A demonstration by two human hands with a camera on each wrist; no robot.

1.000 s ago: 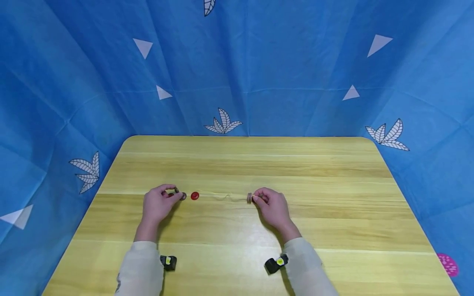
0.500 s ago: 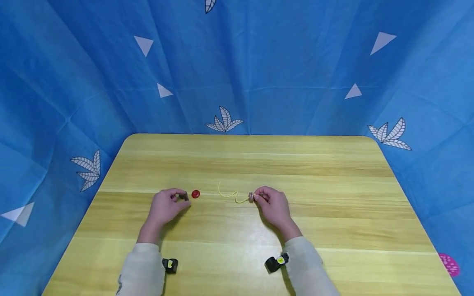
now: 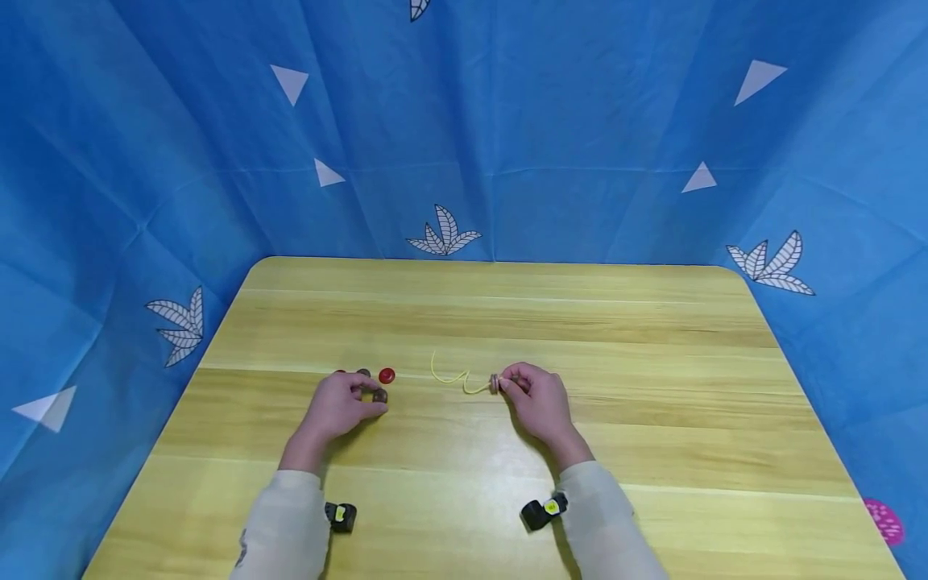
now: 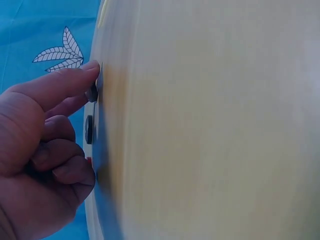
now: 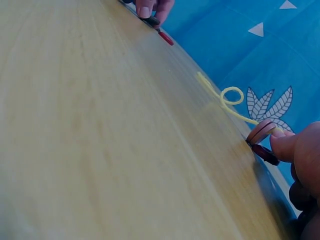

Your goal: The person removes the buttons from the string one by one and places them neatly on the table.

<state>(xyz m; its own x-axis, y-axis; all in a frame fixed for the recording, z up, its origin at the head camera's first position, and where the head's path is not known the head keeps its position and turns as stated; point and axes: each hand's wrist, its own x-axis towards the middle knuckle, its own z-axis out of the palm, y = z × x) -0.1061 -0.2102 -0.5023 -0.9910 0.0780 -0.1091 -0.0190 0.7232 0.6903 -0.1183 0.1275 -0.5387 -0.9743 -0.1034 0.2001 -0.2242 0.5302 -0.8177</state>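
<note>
My left hand [image 3: 341, 407] has thumb and index finger around a dark brown button [image 3: 380, 395] low over the table. Close behind it lie another brown button [image 3: 364, 373] and a red button [image 3: 387, 375]; a second red one is mostly hidden by the hand. My right hand [image 3: 536, 403] pinches a yellow string [image 5: 235, 112] beside the brown buttons [image 5: 260, 131] threaded on it. A dark red button [image 5: 265, 154] sits under the right fingertips. From the threaded buttons, the string's loose end curls leftward across the wood.
The light wooden table [image 3: 616, 322] has rounded far corners. A blue patterned cloth [image 3: 580, 121] hangs behind it and along both sides. Black wrist cameras [image 3: 341, 516] are worn at both sleeves.
My left hand has moved right and toward me with a brown button from the group. The string, stretched leftward a second ago, now lies slack and curled. The right hand has stayed nearly still.
</note>
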